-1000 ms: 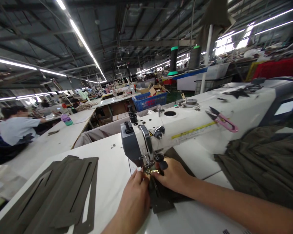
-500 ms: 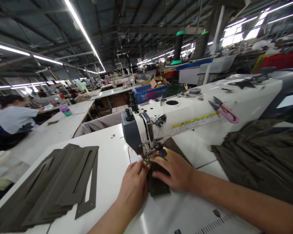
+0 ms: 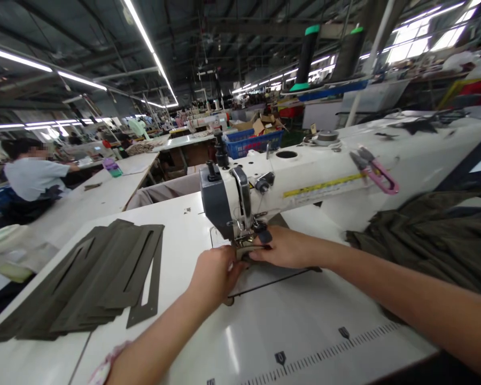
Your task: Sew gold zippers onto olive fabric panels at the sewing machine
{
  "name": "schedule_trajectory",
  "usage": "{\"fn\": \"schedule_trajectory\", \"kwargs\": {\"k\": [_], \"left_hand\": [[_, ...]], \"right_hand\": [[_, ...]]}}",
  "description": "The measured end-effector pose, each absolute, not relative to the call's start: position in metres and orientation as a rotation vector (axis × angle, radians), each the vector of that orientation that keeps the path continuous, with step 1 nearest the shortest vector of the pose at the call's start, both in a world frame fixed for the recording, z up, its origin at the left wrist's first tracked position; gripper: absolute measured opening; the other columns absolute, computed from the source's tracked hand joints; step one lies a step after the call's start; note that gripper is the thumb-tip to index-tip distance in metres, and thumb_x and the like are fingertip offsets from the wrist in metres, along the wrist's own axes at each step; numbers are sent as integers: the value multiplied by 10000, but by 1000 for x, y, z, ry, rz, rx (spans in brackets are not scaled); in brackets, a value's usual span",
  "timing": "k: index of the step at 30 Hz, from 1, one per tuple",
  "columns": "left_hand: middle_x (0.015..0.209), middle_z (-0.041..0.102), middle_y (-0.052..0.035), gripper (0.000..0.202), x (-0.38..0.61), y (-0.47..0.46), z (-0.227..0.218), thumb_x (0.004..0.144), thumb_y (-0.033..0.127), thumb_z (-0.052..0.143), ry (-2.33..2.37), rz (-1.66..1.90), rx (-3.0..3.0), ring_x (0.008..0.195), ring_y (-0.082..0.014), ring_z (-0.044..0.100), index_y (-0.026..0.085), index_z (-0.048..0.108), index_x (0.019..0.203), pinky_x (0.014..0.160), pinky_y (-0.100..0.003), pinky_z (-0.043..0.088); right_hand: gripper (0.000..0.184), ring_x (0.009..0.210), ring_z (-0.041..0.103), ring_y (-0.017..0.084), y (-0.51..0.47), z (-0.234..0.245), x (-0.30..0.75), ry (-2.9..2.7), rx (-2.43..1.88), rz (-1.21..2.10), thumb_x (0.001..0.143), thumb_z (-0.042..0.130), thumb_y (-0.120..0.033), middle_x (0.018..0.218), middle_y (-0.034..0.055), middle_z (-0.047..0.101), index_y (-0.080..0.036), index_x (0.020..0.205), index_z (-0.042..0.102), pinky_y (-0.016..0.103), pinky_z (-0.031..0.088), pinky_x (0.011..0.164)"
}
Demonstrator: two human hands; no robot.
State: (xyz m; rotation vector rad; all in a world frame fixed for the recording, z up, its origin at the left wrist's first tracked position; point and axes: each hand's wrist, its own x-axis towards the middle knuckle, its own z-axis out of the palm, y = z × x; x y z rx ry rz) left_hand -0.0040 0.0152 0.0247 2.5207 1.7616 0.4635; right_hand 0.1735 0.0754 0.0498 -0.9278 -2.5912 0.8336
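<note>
the right hand (image 3: 288, 247), fingers stretched flat, lies nearest the presser foot (image 3: 244, 241), the left hand (image 3: 215, 274) curled just below it (whether either grips the small piece (image 3: 248, 253) there, i can't tell).

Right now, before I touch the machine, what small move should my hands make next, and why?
I'd probably ease the left hand back slightly from the presser foot. It and the right hand both crowd the foot, hiding what lies beneath it, so a clearer view seems worthwhile first.
</note>
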Motion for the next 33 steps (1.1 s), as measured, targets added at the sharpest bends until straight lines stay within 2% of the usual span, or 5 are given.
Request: {"fn": "schedule_trajectory", "kwargs": {"k": [4, 6, 9, 25, 33], "left_hand": [[812, 661, -69, 138, -2, -1, 2, 807, 97, 499, 1570, 604, 2862, 687, -199, 640, 125, 623, 858, 633, -313, 551], [892, 659, -115, 210, 0, -8, -9, 839, 60, 419, 1469, 728, 3086, 782, -220, 644, 85, 622, 888, 749, -365, 555], [908, 649, -147, 302, 1, -11, -16, 884, 40, 320, 1444, 807, 3184, 848, -235, 637, 51, 622, 899, 822, -395, 540], [873, 626, -142, 297, -8, 16, -17, 905, 64, 302, 1438, 785, 3151, 835, -241, 623, 55, 597, 932, 750, -365, 568], [840, 625, -127, 284, -13, 33, -18, 897, 94, 317, 1443, 841, 3011, 777, -219, 628, 102, 598, 852, 696, -342, 574]], "right_hand": [[133, 777, 637, 198, 37, 13, 172, -2571, -822, 374, 789, 564, -158, 843, 48, 689, -150, 832, 690, 290, 510, 726], [249, 899, 623, 241, 22, -12, 170, -2451, -655, -61, 771, 491, -70, 975, 144, 663, -47, 944, 669, 322, 518, 788], [309, 957, 605, 244, 13, -36, 166, -2329, -604, -329, 787, 408, -15, 1013, 172, 647, 8, 973, 653, 317, 522, 822], [355, 892, 628, 220, 39, -32, 157, -2275, -578, -268, 859, 309, 4, 961, 157, 662, 4, 931, 657, 301, 528, 827], [368, 753, 643, 180, 54, -24, 150, -2198, -567, -215, 859, 291, 33, 860, 123, 680, -39, 873, 651, 246, 541, 733]]}}
